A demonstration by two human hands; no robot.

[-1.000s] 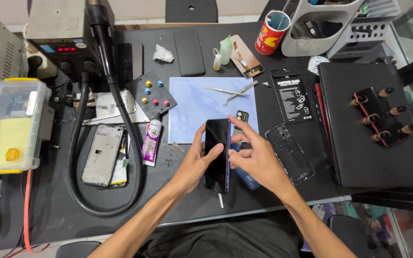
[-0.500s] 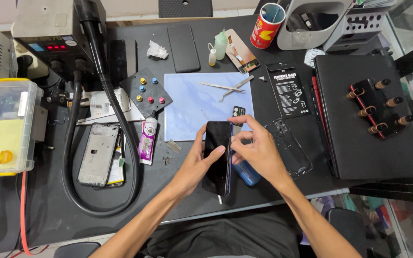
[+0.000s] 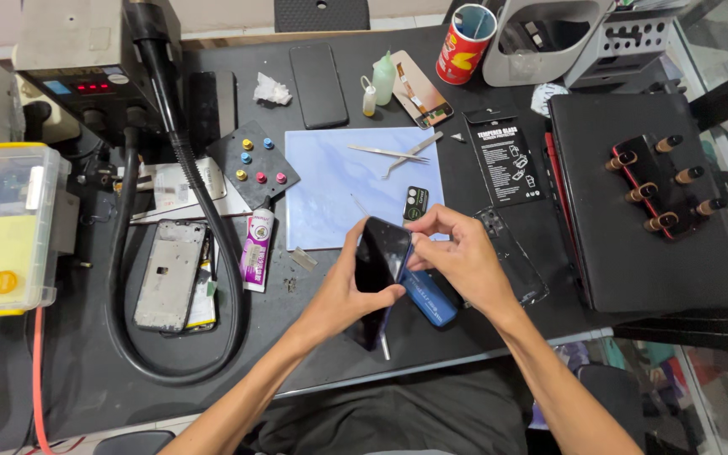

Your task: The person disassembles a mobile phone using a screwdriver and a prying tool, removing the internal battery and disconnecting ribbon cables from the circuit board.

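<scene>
Two hands, left hand (image 3: 347,291) gripping phone (image 3: 378,257), right hand (image 3: 465,257) pinching edge

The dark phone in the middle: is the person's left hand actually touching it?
Touching. The head view shows the left hand wrapped round the dark phone, thumb pressed on its screen, no gap between them.

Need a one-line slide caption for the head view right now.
Both hands, left hand and right hand, grip a black smartphone above a blue work mat.

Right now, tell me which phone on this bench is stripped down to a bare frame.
The silver phone frame lying left of the hose loop; the black phone at the back is whole.
</scene>
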